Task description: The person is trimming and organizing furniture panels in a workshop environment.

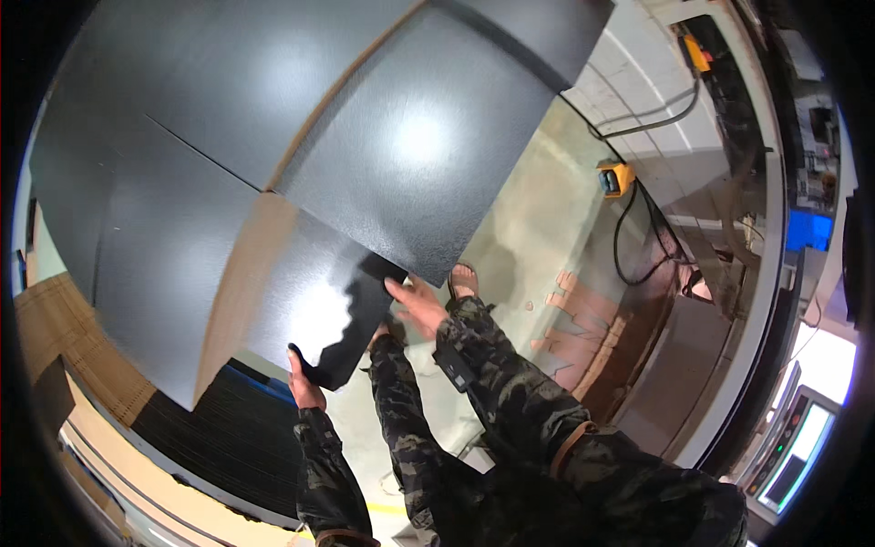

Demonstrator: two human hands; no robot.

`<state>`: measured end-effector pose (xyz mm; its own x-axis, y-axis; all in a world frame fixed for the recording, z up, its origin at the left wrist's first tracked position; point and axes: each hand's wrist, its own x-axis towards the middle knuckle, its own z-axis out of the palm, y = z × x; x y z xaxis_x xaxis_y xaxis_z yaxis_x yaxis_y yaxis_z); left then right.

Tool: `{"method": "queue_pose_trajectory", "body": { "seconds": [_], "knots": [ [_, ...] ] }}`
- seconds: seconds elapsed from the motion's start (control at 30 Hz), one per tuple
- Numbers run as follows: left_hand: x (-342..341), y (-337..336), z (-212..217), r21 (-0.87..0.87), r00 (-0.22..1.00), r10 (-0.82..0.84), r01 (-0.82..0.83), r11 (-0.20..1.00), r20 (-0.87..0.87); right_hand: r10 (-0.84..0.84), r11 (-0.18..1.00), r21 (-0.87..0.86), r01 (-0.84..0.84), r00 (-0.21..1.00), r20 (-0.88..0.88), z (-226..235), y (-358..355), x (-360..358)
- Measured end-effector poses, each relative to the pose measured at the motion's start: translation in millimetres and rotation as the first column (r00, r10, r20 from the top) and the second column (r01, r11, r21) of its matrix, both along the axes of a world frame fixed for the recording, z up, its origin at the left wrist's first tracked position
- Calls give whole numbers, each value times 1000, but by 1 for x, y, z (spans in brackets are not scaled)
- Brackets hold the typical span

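A dark grey, glossy board (301, 301) with a smeared brown edge lies between my two hands, on or just above other large dark boards (419, 173). My left hand (305, 387) is closed on its near left corner, with the thumb on the top face and the other fingers mostly out of sight below. At the near right corner my right hand (419, 305) grips the board's edge, its fingers partly hidden. Bright light glares off the board's surface, and a dark shadow crosses its near side.
More dark boards with brown edges spread to the far left. A yellow foot pedal (615, 180) with a black cable (623, 239) sits at the right beside a light machine side. Stacked black sheets (232, 438) lie at the left. My sandalled foot (463, 280) stands near the boards.
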<state>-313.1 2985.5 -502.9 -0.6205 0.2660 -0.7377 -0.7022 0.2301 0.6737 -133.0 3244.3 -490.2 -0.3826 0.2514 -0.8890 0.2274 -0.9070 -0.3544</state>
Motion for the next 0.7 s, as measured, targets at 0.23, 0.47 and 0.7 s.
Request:
{"method": "queue_pose_trajectory", "body": {
  "seconds": [0.23, 0.47, 0.7],
  "knots": [
    [17, 37, 16, -57, 966, 99, -88, 994, 240, -85, 995, -71, 73, 980, -179, -85, -11, 31],
    [61, 9, 13, 31, 965, 182, -192, 981, 189, -199, 975, -103, 197, 980, -9, -36, -8, 10],
    [54, -44, -19, 116, 978, 95, -118, 986, 187, -78, 996, 23, 84, 978, -191, -31, 4, 32]
  ]
}}
